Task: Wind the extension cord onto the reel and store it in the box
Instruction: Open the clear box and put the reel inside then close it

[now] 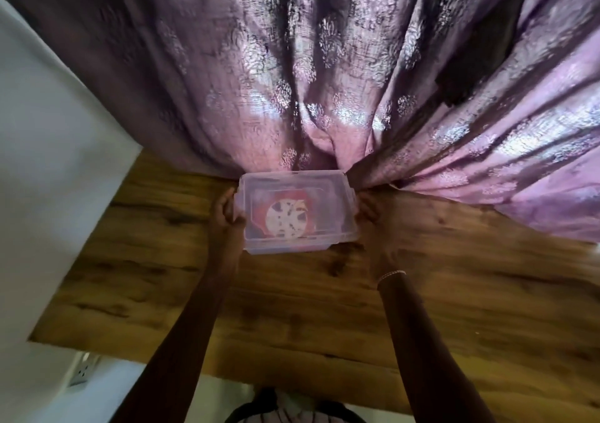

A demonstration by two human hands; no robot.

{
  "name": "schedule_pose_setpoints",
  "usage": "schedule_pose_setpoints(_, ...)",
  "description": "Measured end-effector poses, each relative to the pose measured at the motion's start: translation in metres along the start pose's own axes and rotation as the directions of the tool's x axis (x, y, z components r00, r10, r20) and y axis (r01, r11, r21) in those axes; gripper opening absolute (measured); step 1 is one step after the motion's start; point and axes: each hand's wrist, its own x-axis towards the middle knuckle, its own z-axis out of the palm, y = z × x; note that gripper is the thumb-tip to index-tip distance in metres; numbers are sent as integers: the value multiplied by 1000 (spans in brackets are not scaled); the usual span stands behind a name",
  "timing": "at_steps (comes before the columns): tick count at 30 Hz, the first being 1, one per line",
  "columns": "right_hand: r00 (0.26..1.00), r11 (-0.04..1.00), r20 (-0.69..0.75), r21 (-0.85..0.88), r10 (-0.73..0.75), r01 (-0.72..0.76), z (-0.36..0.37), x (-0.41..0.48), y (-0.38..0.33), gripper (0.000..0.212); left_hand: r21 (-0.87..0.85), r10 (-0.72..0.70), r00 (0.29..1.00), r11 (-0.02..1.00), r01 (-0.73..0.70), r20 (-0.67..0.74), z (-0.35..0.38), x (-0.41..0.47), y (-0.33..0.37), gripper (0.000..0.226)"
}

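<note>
A clear plastic box [337,195] with its lid on sits at the far edge of the wooden table [292,309], right against the curtain. Through the lid I see the reel [287,218], red with a white patterned centre, lying flat inside; the cord itself is too blurred to make out. My left hand [225,215] grips the box's left side, thumb on the lid's edge. My right hand [373,215] holds the right side, fingers against the wall.
A purple patterned curtain [324,81] hangs over the table's far edge and drapes onto its right part. A white wall [48,163] borders the left. A wall socket [82,369] sits below the table's near left corner.
</note>
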Motion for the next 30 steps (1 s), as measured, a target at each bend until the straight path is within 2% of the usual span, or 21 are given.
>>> schedule_pose_setpoints(3, 999, 998, -16, 54, 36, -35, 12, -2, 6, 45, 156, -85, 995, 985, 77, 47, -3, 4, -11, 57)
schedule_pose_setpoints(8, 997, 999, -74, -51, 14, -17, 28, 6, 21, 40, 224, -107, 989, 971, 81, 105, -5, 20, -27, 57)
schedule_pose_setpoints(12, 995, 995, -85, -81, 44, -51, 40, 6, 25, 39, 327, -130, 987, 941, 92, 97, -3, 31, -33, 55)
schedule_pose_setpoints(16, 995, 987, -99, -150, 33, -47, 41, 9, 25, 40, 316, -141, 985, 943, 105, 95, -4, 32, -36, 54)
schedule_pose_setpoints(26, 996, 991, -36, -108, 77, -81, 18, -6, 33, 49, 241, -164, 981, 961, 135, 103, -13, 6, -41, 57)
schedule_pose_setpoints(30, 995, 985, -44, -145, 90, -95, 2, -29, 40, 45, 248, -163, 981, 960, 133, 103, -24, -17, -50, 56)
